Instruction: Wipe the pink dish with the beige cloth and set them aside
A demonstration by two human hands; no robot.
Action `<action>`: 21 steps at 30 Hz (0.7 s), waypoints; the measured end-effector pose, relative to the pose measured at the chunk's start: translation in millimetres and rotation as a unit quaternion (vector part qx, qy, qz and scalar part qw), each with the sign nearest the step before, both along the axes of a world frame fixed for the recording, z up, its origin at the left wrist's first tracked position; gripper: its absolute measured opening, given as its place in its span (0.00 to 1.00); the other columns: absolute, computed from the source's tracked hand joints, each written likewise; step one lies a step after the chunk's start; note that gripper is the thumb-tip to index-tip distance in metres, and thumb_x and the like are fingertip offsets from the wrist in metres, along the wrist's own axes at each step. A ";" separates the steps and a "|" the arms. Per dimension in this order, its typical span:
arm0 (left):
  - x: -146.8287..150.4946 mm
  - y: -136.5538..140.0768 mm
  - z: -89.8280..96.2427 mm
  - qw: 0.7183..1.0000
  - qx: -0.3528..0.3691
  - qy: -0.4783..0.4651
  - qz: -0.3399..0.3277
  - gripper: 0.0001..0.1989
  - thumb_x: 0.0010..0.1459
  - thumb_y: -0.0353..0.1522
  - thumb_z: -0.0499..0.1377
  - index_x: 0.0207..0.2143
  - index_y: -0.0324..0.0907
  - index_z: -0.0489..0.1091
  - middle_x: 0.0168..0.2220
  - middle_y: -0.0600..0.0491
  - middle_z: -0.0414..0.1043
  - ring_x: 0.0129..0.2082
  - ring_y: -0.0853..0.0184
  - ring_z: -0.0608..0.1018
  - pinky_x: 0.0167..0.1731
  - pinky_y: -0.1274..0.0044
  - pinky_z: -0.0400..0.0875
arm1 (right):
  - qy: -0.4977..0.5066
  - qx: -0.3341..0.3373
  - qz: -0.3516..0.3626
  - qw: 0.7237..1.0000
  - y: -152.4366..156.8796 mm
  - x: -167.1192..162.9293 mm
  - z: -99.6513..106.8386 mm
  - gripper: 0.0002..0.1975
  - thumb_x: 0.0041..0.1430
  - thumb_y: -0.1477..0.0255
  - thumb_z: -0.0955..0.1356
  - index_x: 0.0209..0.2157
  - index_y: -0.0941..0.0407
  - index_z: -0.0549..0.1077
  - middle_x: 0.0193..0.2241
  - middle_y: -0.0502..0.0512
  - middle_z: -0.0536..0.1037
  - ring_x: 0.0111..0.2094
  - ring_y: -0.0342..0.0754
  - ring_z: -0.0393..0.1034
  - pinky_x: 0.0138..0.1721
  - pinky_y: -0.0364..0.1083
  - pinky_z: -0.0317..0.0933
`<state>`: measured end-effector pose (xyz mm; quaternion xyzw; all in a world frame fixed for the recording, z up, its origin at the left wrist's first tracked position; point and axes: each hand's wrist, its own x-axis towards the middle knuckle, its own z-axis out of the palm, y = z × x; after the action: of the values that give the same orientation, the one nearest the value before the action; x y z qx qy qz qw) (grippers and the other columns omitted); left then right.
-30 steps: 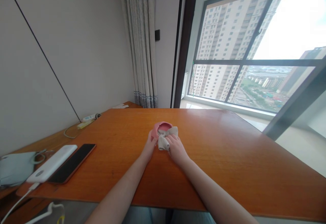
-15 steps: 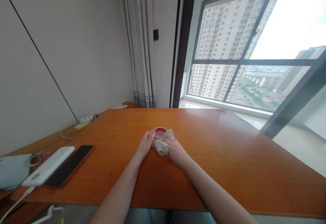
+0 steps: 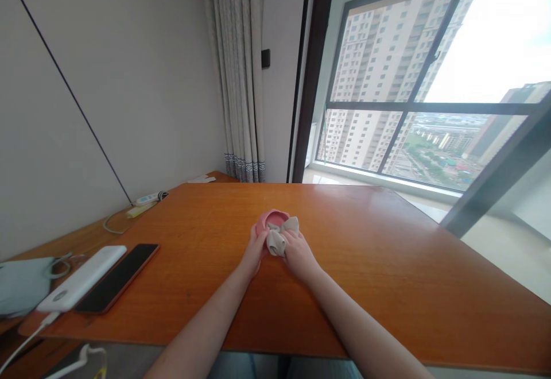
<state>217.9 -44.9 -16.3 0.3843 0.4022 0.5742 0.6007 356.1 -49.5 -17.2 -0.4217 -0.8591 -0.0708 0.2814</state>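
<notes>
A small pink bowl-like dish (image 3: 263,221) is gripped at its left side by my left hand (image 3: 255,252), the fingers closed round its edge. Its hollow faces up and toward me, tilted. My right hand (image 3: 298,255) is closed on a light grey cloth (image 3: 276,243), which is bunched against the dish's near right part. The cloth covers that part of the rim, and the fingertips of my right hand are partly hidden in its folds. Both hands are close together above the middle of the wooden table (image 3: 365,287).
On the table's left lie a black-screened phone (image 3: 118,278) and a white power bank (image 3: 81,280) with a cable plugged in. A pale pouch (image 3: 26,287) sits beyond them at the far left. A power strip (image 3: 147,199) rests by the wall; a large window (image 3: 408,106) is at right.
The dish has tipped further and risen slightly, moving a little right with my left hand. The cloth and my right hand have shifted slightly up and right along with it.
</notes>
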 end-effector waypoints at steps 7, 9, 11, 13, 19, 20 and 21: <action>-33.2 12.4 10.3 0.953 0.148 0.251 0.082 0.13 0.50 0.37 0.58 0.38 0.42 0.68 0.37 0.51 0.72 0.39 0.61 0.73 0.41 0.72 0.65 | -0.012 -0.021 0.069 0.997 -2.5 -0.1 4.5 0.08 0.55 0.74 0.65 0.39 0.55 0.70 0.35 0.54 0.73 0.38 0.48 0.62 0.40 0.46 0.54; -41.2 16.3 12.2 0.949 0.146 0.273 0.065 0.11 0.51 0.38 0.57 0.35 0.42 0.69 0.34 0.51 0.72 0.36 0.62 0.73 0.39 0.73 0.65 | -0.014 -0.019 0.080 0.996 -4.7 -3.0 5.8 0.06 0.57 0.74 0.65 0.38 0.54 0.70 0.34 0.53 0.73 0.38 0.48 0.62 0.40 0.46 0.54; -41.9 18.2 10.8 0.955 0.140 0.251 0.078 0.12 0.52 0.40 0.56 0.34 0.42 0.70 0.33 0.52 0.72 0.36 0.63 0.72 0.39 0.74 0.65 | -0.013 -0.005 0.069 0.998 -6.7 -6.7 5.9 0.05 0.58 0.75 0.63 0.35 0.54 0.71 0.32 0.53 0.73 0.37 0.48 0.62 0.41 0.47 0.53; -34.9 17.5 6.3 0.967 0.138 0.193 0.094 0.15 0.54 0.42 0.55 0.38 0.42 0.69 0.37 0.51 0.72 0.39 0.63 0.72 0.41 0.74 0.65 | 0.000 0.013 0.042 0.999 -8.3 -9.4 4.6 0.06 0.59 0.76 0.62 0.34 0.55 0.71 0.31 0.53 0.73 0.37 0.48 0.62 0.41 0.48 0.53; -2.0 8.2 -12.6 0.987 0.122 0.064 0.087 0.30 0.49 0.40 0.62 0.53 0.46 0.57 0.55 0.49 0.62 0.54 0.62 0.67 0.51 0.74 0.61 | 0.036 0.031 -0.021 0.999 -9.1 -11.1 -3.2 0.06 0.59 0.76 0.62 0.36 0.55 0.71 0.31 0.54 0.73 0.36 0.49 0.62 0.39 0.49 0.53; -0.1 7.6 -14.1 0.987 0.114 0.060 0.097 0.29 0.50 0.40 0.62 0.53 0.46 0.57 0.54 0.48 0.62 0.53 0.62 0.67 0.51 0.74 0.62 | 0.033 0.027 -0.022 0.999 -8.5 -11.4 -3.9 0.07 0.59 0.76 0.63 0.37 0.55 0.71 0.31 0.55 0.73 0.36 0.50 0.62 0.38 0.49 0.53; 0.2 7.6 -14.7 0.987 0.109 0.060 0.105 0.27 0.50 0.40 0.61 0.52 0.45 0.58 0.53 0.48 0.64 0.52 0.62 0.68 0.50 0.73 0.63 | 0.029 0.021 -0.021 0.999 -7.6 -11.6 -4.2 0.07 0.58 0.76 0.63 0.37 0.55 0.71 0.31 0.55 0.73 0.36 0.50 0.62 0.38 0.48 0.53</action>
<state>218.1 -37.3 -30.9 0.4371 0.4110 0.6499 0.4665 344.5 -57.1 -21.4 -0.4353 -0.8399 -0.0827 0.3135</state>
